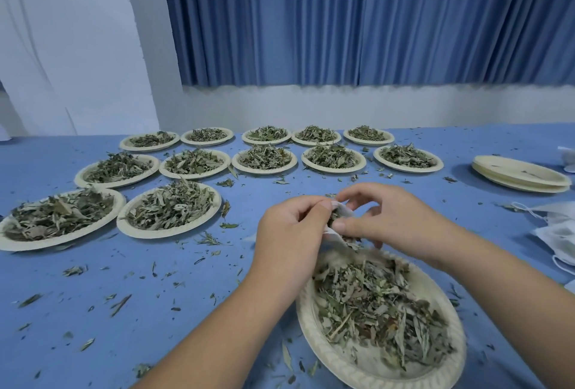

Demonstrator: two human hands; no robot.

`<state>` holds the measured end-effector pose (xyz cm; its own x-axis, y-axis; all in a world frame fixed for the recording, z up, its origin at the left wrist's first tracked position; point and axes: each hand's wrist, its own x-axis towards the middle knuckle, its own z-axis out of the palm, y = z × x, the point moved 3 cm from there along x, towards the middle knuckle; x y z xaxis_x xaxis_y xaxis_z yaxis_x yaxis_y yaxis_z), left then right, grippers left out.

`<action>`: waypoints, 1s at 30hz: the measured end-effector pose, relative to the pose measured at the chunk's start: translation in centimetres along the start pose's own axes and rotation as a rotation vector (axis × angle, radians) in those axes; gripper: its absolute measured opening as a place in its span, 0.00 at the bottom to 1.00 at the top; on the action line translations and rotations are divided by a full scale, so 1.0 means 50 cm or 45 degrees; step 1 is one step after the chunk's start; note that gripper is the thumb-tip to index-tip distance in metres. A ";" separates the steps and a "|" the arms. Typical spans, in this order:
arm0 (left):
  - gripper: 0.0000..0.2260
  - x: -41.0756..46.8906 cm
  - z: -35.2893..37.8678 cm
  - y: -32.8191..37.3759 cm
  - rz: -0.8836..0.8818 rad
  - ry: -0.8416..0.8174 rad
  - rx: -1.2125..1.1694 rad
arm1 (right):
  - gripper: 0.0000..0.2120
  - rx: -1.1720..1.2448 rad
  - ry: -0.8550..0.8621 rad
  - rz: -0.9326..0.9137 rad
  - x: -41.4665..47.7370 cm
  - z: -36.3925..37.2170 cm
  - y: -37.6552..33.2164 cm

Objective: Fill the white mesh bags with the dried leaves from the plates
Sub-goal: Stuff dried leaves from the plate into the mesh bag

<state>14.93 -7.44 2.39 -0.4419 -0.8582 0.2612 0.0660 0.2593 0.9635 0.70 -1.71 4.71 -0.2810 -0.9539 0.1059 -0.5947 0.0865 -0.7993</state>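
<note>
Nearest plate [314,331] sits under hands, likely catching spills. Left hand [291,233] pinches mesh bag [337,234] open; right hand [389,217] grips leaves at mouth.

Even, cool indoor light with soft shadows; wide-angle bending at the frame edges; slight blur at lower right.

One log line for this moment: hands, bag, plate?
left hand: holds mesh bag | right hand: at bag mouth | bag: leaves inside | near plate: leaves remain
</note>
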 end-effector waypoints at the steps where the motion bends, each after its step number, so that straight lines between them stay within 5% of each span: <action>1: 0.11 0.000 -0.001 0.002 0.011 0.000 -0.011 | 0.12 0.094 -0.084 0.034 0.003 0.003 -0.005; 6: 0.13 0.004 -0.008 0.003 0.038 0.017 -0.128 | 0.06 0.307 -0.164 0.132 0.026 0.024 -0.029; 13: 0.09 0.001 0.000 0.004 0.042 0.009 -0.156 | 0.07 -0.430 0.094 0.001 0.051 0.052 -0.053; 15: 0.10 0.004 -0.005 0.001 0.051 0.041 -0.100 | 0.06 -0.328 0.086 -0.008 0.042 0.047 -0.049; 18: 0.11 0.005 -0.009 0.001 0.043 0.081 -0.119 | 0.04 0.235 -0.099 0.117 0.023 0.028 -0.036; 21: 0.10 0.003 -0.010 0.003 0.040 0.122 -0.130 | 0.20 0.618 -0.284 0.223 0.001 0.010 -0.025; 24: 0.11 0.002 -0.009 0.003 0.037 0.143 -0.132 | 0.28 0.636 -0.323 0.221 -0.016 0.014 -0.016; 30: 0.11 0.001 -0.008 0.003 0.025 0.126 -0.124 | 0.16 0.440 -0.041 0.146 -0.018 0.019 -0.025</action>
<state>15.27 -7.61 2.56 -0.3498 -0.8941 0.2797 0.1620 0.2363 0.9581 2.41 -1.24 5.03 -0.3036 -0.9527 -0.0105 -0.2693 0.0963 -0.9582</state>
